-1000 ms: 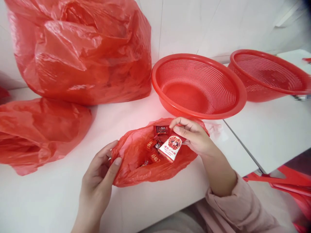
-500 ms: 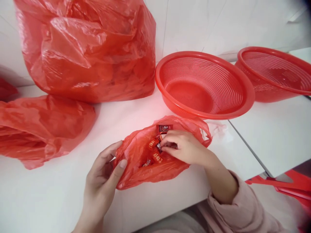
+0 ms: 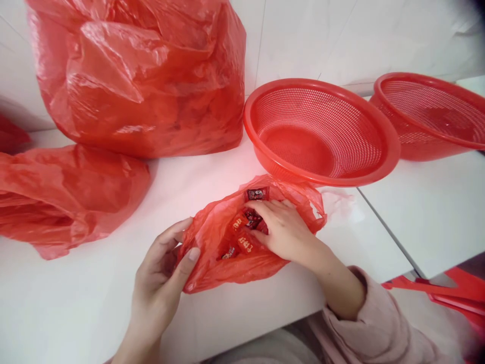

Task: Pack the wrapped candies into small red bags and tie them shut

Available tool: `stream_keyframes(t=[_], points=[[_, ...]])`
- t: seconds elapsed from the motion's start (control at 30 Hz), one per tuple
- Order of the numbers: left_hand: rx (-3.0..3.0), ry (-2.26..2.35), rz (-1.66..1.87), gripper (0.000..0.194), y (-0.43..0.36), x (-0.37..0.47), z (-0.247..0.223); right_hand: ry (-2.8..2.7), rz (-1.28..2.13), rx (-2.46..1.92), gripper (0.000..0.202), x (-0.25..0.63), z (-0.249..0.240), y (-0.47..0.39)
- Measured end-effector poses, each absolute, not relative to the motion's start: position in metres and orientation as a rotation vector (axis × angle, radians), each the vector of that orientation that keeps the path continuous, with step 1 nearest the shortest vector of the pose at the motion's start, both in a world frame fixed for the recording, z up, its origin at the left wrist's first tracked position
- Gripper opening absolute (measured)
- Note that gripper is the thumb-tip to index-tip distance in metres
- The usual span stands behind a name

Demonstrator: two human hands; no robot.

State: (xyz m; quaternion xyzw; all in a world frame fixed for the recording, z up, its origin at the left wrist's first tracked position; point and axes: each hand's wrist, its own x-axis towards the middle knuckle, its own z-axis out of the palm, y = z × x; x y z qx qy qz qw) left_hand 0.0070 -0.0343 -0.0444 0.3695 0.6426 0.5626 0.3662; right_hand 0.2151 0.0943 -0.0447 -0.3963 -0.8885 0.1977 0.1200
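The head-worn camera looks forward and down at the open bag (image 3: 214,235) from close range.

The left hand (image 3: 161,280) holds a red bag (image 3: 214,272) between finger and thumb. Little packs (image 3: 246,242) lie inside, by the right hand's (image 3: 288,230) fingers.

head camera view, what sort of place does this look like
Probably an indoor workroom: there are white tables, red mesh baskets and an open red bag of wrapped sweets.

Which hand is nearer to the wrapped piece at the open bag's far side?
Right: the right hand reaches into the open bag, just short of the wrapped piece; the left hand holds the bag's left end, farther off.
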Motion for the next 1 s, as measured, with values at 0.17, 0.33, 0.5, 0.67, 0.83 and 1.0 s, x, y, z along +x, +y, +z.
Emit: stream_keyframes(t=[0.17,0.33,0.5,0.67,0.83,1.0], points=[[0.954,1.623,1.473,0.041,-0.033,0.007,-0.044,-2.282,0.909,-1.232,0.028,0.22,-0.042,0.101],[0.955,1.613,1.482,0.041,-0.034,0.007,-0.043,-1.989,1.01,-1.274,0.027,0.229,-0.042,0.109],[0.951,1.613,1.485,0.04,-0.035,0.008,-0.042,-1.996,1.069,-1.192,0.022,0.23,-0.04,0.108],[0.956,1.63,1.485,0.041,-0.034,0.008,-0.043,-1.982,1.228,-1.123,0.017,0.229,-0.038,0.105],[0.959,1.641,1.462,0.04,-0.034,0.008,-0.043,-2.116,1.233,-1.061,0.008,0.225,-0.038,0.104],[0.955,1.634,1.469,0.039,-0.033,0.009,-0.041,-2.396,0.91,-0.945,0.012,0.217,-0.045,0.104]])
